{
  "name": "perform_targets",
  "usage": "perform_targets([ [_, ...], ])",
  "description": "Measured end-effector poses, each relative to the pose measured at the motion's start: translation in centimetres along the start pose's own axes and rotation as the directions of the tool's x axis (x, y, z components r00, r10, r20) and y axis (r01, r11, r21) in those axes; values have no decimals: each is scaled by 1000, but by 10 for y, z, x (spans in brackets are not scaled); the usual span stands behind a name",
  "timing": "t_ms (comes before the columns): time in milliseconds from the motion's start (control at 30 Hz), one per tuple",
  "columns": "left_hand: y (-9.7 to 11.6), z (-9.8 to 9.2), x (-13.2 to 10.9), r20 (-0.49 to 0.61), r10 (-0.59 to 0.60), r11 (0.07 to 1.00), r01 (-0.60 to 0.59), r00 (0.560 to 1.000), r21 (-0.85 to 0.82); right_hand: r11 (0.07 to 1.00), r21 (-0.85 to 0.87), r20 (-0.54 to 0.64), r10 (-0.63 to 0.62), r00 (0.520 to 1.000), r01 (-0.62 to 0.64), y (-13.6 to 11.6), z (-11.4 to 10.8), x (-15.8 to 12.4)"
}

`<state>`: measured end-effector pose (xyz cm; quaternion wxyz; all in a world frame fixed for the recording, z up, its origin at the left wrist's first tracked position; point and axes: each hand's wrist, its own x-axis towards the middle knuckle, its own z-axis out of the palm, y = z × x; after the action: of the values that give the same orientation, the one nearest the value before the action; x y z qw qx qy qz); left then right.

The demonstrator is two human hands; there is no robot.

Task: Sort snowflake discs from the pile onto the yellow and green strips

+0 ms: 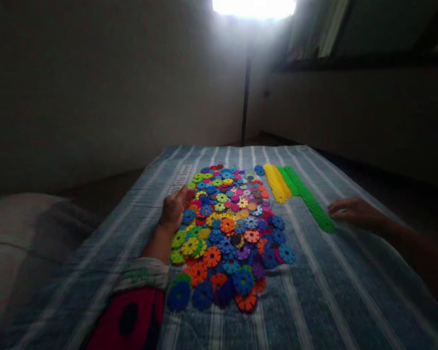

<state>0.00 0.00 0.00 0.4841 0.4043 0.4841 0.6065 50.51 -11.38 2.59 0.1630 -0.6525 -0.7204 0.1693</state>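
A wide pile of flat, notched plastic discs (227, 225) in many colours lies in the middle of the cloth. At its left edge rests my left hand (176, 206), fingers bent inward and close to some green discs; what they hold, if anything, is hidden. Overlapping discs form long rows to the right: a yellow row (276, 183) and a longer green row (306, 197). My right hand (346, 212) is beside the near end of the green row, its fingers loosely curved with a gap to the thumb, and I see nothing in it.
A blue cloth with white stripes (324, 287) covers the table. Some blue discs (259, 170) lie by the yellow row's far end. Printed lettering (182, 177) shows left of the pile. A bright lamp (254, 7) on a pole stands behind, and pale fabric (29, 253) is at the left.
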Motion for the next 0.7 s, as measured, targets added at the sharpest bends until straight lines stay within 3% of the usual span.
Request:
perform_targets([
  [167, -1, 0, -1, -17, 6, 1000, -6, 1000, 9, 998, -22, -96, 52, 994, -55, -8, 3, 4],
  [300, -3, -1, -4, -14, 16, 1000, -16, 1000, 8, 999, 36, -98, -24, 995, 28, -45, 13, 10],
  [467, -3, 0, -5, -14, 11, 1000, -11, 1000, -8, 946, 139, -84, -282, 956, 291, -119, 50, 32],
  [600, -4, 0, -5, -12, -1, 1000, 0, 1000, -29, 846, 127, -13, -521, 853, 518, -191, 90, 51],
  [700, -5, -1, -5, -16, -14, 999, 13, 1000, -42, 788, 63, 61, -616, 786, 613, -245, 118, 62],
])
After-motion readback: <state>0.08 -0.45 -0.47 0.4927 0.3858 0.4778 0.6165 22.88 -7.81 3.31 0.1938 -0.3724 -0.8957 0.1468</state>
